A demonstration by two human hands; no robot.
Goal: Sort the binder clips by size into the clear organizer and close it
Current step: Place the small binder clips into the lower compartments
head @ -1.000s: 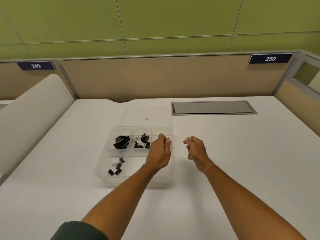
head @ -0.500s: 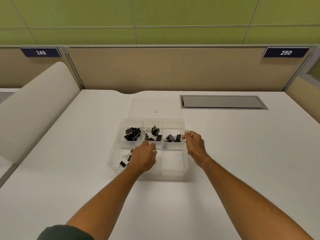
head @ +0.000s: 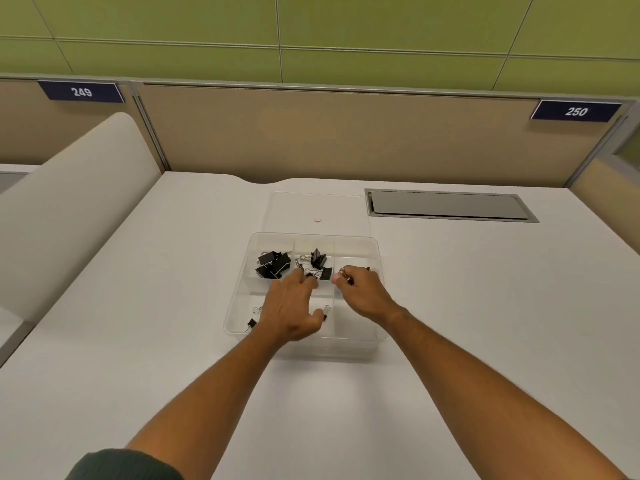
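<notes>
Clear plastic, the organizer (head: 375, 258) is sitting open mid-bench, black binder clips (head: 273, 265) lying in its far-left and far-middle compartments. The left hand (head: 291, 306) is hovering over the near-left compartment, fingers spread, holding nothing. The right hand (head: 360, 292) is curling over the far-right compartment; I cannot tell what its fingers are pinching.
</notes>
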